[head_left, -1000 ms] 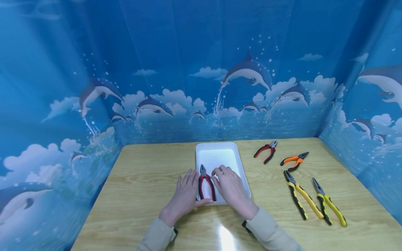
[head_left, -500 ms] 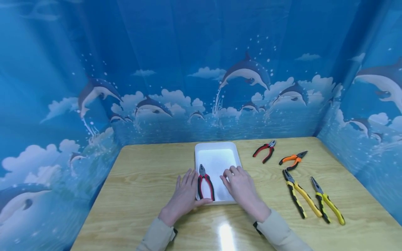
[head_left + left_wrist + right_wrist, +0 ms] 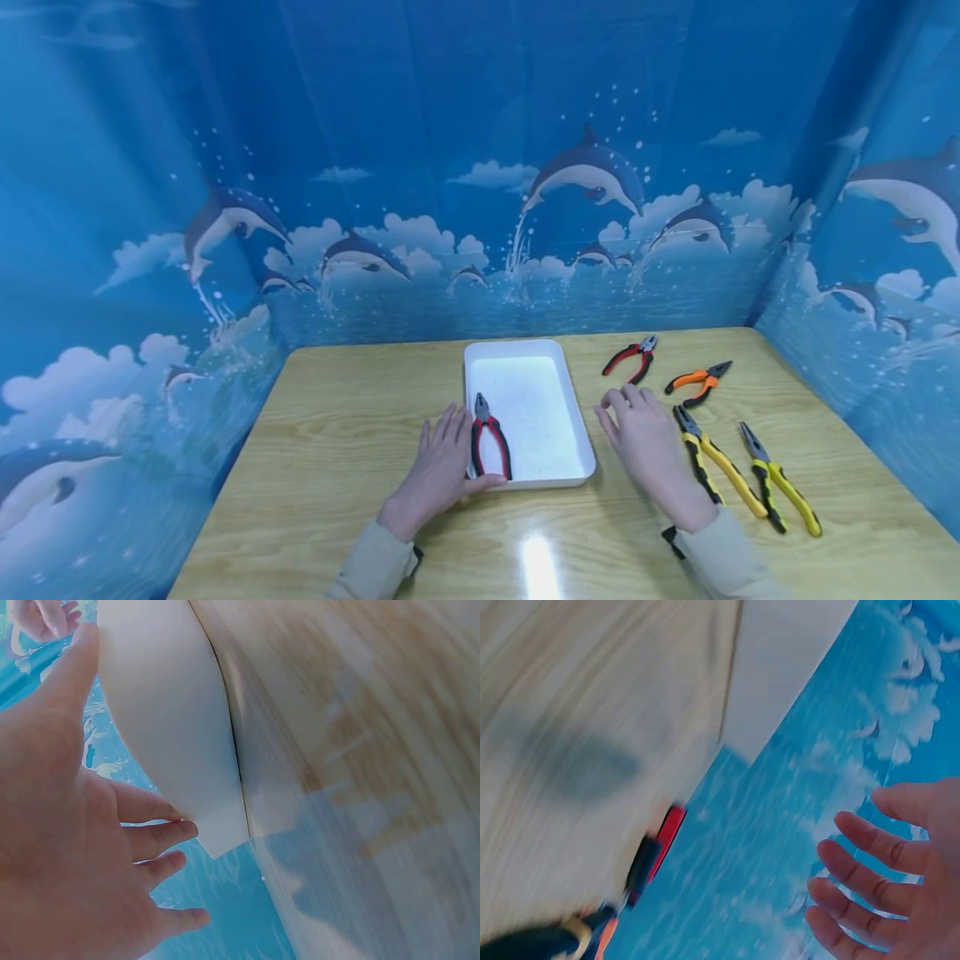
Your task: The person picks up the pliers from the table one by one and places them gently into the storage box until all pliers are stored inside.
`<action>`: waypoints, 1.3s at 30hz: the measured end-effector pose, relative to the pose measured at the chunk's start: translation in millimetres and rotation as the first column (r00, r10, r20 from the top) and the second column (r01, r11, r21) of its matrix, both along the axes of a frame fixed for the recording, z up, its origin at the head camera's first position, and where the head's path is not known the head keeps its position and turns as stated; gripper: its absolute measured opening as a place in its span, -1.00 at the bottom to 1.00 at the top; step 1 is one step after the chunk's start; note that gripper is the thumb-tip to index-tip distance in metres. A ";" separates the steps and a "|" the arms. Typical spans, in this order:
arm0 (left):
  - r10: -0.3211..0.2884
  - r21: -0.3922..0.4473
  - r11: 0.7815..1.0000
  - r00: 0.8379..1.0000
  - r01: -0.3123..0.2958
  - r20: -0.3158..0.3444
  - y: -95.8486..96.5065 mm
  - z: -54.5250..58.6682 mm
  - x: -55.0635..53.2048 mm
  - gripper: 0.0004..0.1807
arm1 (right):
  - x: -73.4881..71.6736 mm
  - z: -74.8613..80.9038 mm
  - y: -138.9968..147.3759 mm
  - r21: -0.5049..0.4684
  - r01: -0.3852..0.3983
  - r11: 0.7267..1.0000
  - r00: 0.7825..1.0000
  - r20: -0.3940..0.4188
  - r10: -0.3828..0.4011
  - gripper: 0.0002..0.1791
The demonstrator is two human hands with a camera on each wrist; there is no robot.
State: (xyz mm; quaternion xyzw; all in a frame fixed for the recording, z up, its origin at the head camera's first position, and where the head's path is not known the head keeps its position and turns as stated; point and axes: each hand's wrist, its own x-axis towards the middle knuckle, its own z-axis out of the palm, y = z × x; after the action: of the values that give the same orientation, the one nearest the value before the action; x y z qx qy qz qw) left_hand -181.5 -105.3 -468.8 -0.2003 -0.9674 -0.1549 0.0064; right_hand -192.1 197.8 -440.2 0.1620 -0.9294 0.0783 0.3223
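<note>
A white tray (image 3: 536, 408) stands at the middle of the table, with red-and-black pliers (image 3: 482, 408) lying along its left side, jaws pointing away. My left hand (image 3: 435, 471) steadies the tray, its straight fingers against the left wall and its thumb along the front rim near the handle ends. In the left wrist view, fingertips of that hand touch the tray's wall (image 3: 161, 697). My right hand (image 3: 648, 446) hovers over the table right of the tray, fingers loosely bent and holding nothing. It partly covers yellow-and-black combination pliers (image 3: 731, 475).
Smaller red-and-black pliers (image 3: 645, 348) lie right of the tray's far end, partly behind the right hand. Orange-and-black pliers (image 3: 710, 380) and yellow-and-black long-nose pliers (image 3: 763, 458) lie farther right. A blue dolphin-print curtain (image 3: 420, 167) surrounds the wooden table (image 3: 360, 400).
My right hand has moved right, out from over the tray beside the red-and-black pliers, toward the other pliers. The left hand and the pliers in the tray stay in place.
</note>
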 end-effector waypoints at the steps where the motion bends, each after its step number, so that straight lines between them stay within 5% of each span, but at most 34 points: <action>1: -0.001 -0.002 1.000 1.000 0.001 -0.002 0.0 -0.1 0.0 0.21 | 0.3 0.8 6.9 0.002 0.019 1.000 1.000 0.003 -0.019 -0.79; 13: 0.000 0.005 1.000 1.000 0.000 0.007 -0.1 0.2 0.0 0.22 | 13.9 -10.9 87.4 0.022 0.206 0.978 0.972 0.106 -0.207 -0.60; 18: -0.002 0.010 1.000 1.000 0.002 0.009 -0.2 0.0 -0.1 0.21 | 20.2 -25.1 108.9 0.098 0.211 0.972 0.972 0.081 -0.220 -0.46; 20: -0.003 0.013 1.000 1.000 0.003 0.008 -0.4 -0.2 -0.3 0.21 | 23.5 -27.1 114.7 0.121 0.226 0.967 0.957 0.158 -0.243 -0.45; 22: -0.002 0.014 1.000 1.000 0.002 0.010 -0.5 -0.6 -0.4 0.22 | 26.7 -25.7 118.6 0.140 0.252 0.958 0.916 0.286 -0.282 -0.48; 27: -0.001 0.004 1.000 1.000 0.001 0.007 -0.6 -1.8 -0.3 0.22 | 29.4 -18.6 123.0 0.183 0.298 0.937 0.718 0.603 -0.346 -0.47; 30: -0.001 0.004 1.000 1.000 0.001 0.006 -0.6 -2.0 -0.3 0.22 | 28.7 -17.7 123.1 0.187 0.295 0.937 0.666 0.663 -0.342 -0.37; 39: -0.002 0.005 1.000 1.000 0.002 0.004 -0.4 -1.6 -0.3 0.22 | 28.4 -20.0 120.2 0.218 0.262 0.940 0.708 0.618 -0.341 -0.46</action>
State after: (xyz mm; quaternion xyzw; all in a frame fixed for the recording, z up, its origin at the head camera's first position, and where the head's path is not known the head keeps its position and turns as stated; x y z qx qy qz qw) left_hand -181.8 -105.7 -470.4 -0.2007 -0.9668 -0.1579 0.0050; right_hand -163.6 318.0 -460.2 -0.0110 -0.9995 0.0226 -0.0199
